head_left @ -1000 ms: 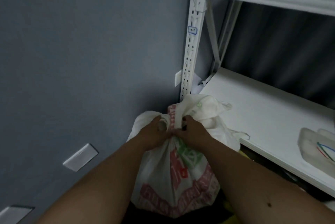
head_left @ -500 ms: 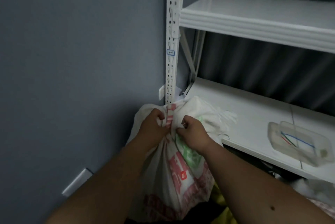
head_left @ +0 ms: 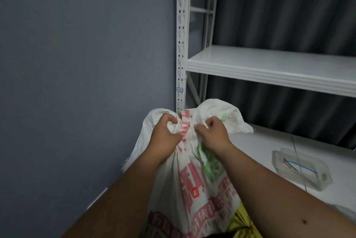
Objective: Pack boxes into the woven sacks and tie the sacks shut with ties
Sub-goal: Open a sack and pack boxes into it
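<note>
Gripping the bunched neck of the woven sack [head_left: 194, 180], left hand [head_left: 165, 135] and right hand [head_left: 213, 135] hold it gathered; no tie is on it yet, ties [head_left: 296, 166] wait in the tray [head_left: 325, 178].

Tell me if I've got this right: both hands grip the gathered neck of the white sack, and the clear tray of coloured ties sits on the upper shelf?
Not quite. The head view shows the clear tray on the lower shelf, not the upper shelf. Both the left hand and right hand do grip the white sack.

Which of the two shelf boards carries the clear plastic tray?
The lower shelf board, beside the right hand, carries the clear tray with coloured ties. The upper shelf board shows nothing on it.
</note>
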